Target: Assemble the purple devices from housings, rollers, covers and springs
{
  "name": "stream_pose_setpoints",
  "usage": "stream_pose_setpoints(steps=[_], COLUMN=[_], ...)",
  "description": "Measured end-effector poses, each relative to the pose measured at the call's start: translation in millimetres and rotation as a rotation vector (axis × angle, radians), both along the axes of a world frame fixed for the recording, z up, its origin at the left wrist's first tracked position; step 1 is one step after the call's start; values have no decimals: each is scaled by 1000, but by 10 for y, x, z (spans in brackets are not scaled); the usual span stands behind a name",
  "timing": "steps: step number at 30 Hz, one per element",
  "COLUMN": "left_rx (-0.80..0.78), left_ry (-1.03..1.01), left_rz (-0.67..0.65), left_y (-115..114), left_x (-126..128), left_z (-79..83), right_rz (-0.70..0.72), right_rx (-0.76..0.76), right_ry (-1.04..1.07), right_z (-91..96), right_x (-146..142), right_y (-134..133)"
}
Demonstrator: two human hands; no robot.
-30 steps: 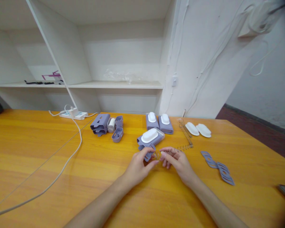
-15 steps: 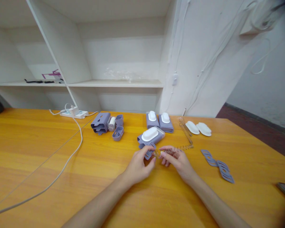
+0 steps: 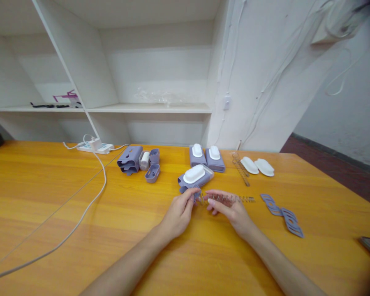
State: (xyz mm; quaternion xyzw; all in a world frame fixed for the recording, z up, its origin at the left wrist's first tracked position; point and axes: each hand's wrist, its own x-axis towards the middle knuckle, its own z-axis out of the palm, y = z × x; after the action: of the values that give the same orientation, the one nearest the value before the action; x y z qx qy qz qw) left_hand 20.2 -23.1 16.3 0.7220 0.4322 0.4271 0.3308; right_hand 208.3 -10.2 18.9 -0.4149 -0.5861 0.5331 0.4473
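My left hand is closed in a pinch on a small purple plastic piece just in front of a purple case with a white oval cap. My right hand pinches one end of a long thin coil spring. The spring stretches out to the right along the orange table. The spring's near end meets the purple piece between my two hands.
Behind stand two more capped purple cases, loose springs, two white caps and purple shells. Flat purple slotted pieces lie right. A power strip with a white cable is at left. White shelves stand behind.
The spring's far end has swung from the upper right toward me and now lies straight out to the right. Both hands shifted slightly away, closer to the purple case.
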Motion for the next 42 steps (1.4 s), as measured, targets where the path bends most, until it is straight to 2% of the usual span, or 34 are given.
stream_pose_setpoints(steps=[10, 14, 19, 23, 28, 34, 42], left_rx=[-87, -209, -355, -387, -424, -440, -477], left_ry=[-59, -191, -342, -409, -434, -505, -393], left_rz=[1, -5, -90, -54, -57, -105, -77], left_y=[-6, 10, 22, 45, 56, 24, 51], left_x=[31, 51, 62, 71, 82, 69, 36], left_z=[-44, -50, -38, -62, -78, -23, 27], right_rz=[-11, -5, -5, -15, -39, -24, -10], right_rx=[-3, 8, 16, 6, -9, 64, 51], right_ry=[13, 4, -6, 6, 5, -71, -53], right_z=[-30, -27, -28, -29, -27, -68, -50], right_x=[2, 4, 0, -8, -21, -28, -33], right_y=[21, 23, 22, 30, 24, 9, -1])
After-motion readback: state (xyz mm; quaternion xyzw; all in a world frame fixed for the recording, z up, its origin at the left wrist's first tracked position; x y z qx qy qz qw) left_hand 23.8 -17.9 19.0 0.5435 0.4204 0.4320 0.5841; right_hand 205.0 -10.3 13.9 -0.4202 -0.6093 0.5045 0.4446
